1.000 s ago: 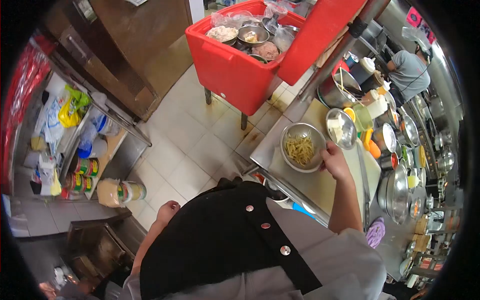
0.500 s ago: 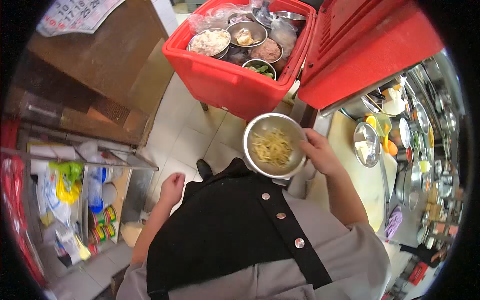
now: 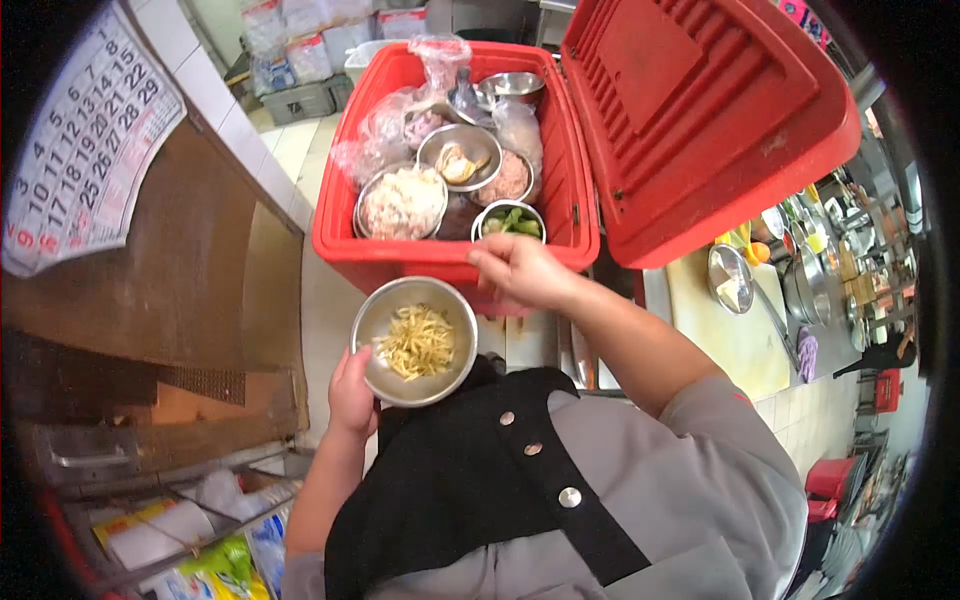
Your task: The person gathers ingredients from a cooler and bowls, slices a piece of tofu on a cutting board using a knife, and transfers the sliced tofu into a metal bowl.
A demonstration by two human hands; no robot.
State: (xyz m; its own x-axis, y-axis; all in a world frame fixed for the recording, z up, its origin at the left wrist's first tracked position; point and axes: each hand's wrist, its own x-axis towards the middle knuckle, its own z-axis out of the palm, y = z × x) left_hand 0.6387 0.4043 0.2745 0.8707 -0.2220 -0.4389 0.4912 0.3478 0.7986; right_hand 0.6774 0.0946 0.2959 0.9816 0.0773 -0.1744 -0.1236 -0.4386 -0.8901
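Observation:
A steel bowl (image 3: 468,350) of pale yellow-green shredded strips (image 3: 417,343) is held at its left rim by my left hand (image 3: 355,395), thumb over the edge. My right hand (image 3: 525,270) is over the front rim of a red cooler box (image 3: 440,262), just in front of a small bowl of green vegetables (image 3: 510,220). Its fingers are loosely bent, with nothing visible between them. Inside the open box are a bowl of pale minced food (image 3: 403,203), a bowl with a small yellowish portion (image 3: 460,163) and a bowl of pink minced meat (image 3: 505,180).
The cooler's red lid (image 3: 700,110) stands raised on the right. Beyond it, a cutting board (image 3: 725,330) lies on the counter with a steel bowl (image 3: 730,278) and a purple cloth (image 3: 807,353). At left are a brown wooden cabinet (image 3: 150,300) and a calendar (image 3: 85,150).
The bowl of shredded strips has passed from my right hand to my left and shifted left in view. My right hand has let go and moved to the cooler's front rim. The view has shifted too.

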